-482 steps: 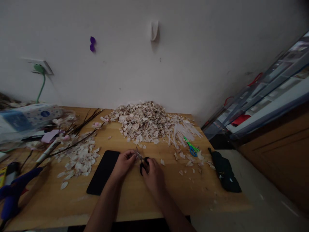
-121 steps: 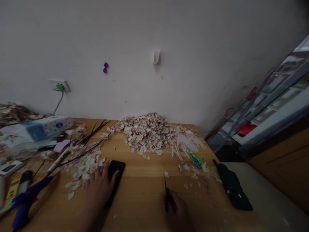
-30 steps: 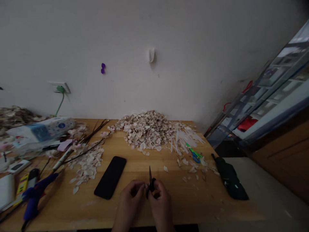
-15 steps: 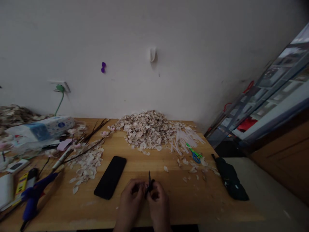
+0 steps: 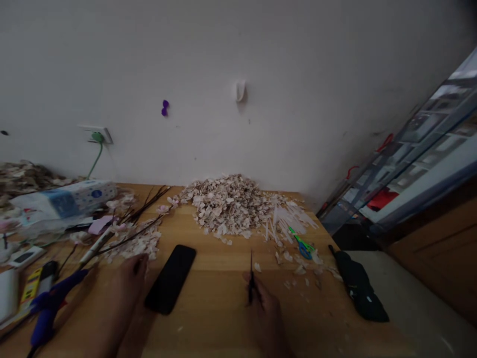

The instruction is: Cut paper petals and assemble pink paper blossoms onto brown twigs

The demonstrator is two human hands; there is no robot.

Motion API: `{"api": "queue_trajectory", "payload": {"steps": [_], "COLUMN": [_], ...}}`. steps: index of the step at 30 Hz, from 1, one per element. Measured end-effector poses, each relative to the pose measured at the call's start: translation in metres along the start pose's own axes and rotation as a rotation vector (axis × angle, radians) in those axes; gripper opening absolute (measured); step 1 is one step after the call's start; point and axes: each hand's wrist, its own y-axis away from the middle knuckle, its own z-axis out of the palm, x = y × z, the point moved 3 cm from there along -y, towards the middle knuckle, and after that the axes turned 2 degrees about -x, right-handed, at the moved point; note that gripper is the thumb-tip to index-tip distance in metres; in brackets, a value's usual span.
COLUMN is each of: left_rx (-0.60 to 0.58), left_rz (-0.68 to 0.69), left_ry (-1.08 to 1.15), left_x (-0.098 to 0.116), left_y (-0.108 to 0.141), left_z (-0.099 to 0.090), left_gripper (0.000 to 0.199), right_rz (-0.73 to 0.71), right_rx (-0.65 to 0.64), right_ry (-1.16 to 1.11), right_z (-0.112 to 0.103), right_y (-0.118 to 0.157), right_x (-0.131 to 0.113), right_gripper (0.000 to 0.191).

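My right hand (image 5: 266,303) grips a small pair of dark scissors (image 5: 251,281), their blades pointing away from me above the wooden table. My left hand (image 5: 130,276) is over to the left, at the near edge of a smaller pile of pale petal-like pieces (image 5: 143,243). Its fingers are curled together and slightly blurred; whatever they hold, if anything, cannot be made out. Between the two hands lies a black phone (image 5: 171,278). A large heap of the same pale pieces (image 5: 227,204) rests against the wall.
Green-and-blue scissors (image 5: 303,246) lie by thin whitish strips (image 5: 283,219) at the right. A dark folded pouch (image 5: 359,286) sits at the table's right edge. On the left are a blue glue gun (image 5: 52,301), flowered twigs (image 5: 134,231) and a tissue pack (image 5: 74,196).
My hands have parted. The left has swung left past the phone to the smaller pile; the right, still with the dark scissors, has shifted a little right.
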Motion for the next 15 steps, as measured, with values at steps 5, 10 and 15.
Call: {"api": "queue_trajectory", "payload": {"steps": [5, 10, 15], "left_rx": [0.197, 0.166, 0.095], "left_rz": [0.078, 0.246, 0.280], "left_ry": [-0.301, -0.385, -0.427], "left_x": [-0.013, -0.002, -0.008], "left_y": [-0.019, -0.032, -0.081], "left_z": [-0.015, 0.001, 0.000], "left_gripper": [0.057, 0.049, 0.043], "right_rz": [0.117, 0.159, 0.175], "right_rx": [0.078, 0.211, 0.277], "right_ry": [0.044, -0.179, -0.284], "right_z": [-0.011, -0.001, 0.006], "right_y": [-0.002, -0.004, -0.011], "right_x": [0.015, 0.033, 0.036], "right_gripper": [0.050, 0.046, 0.053]}}
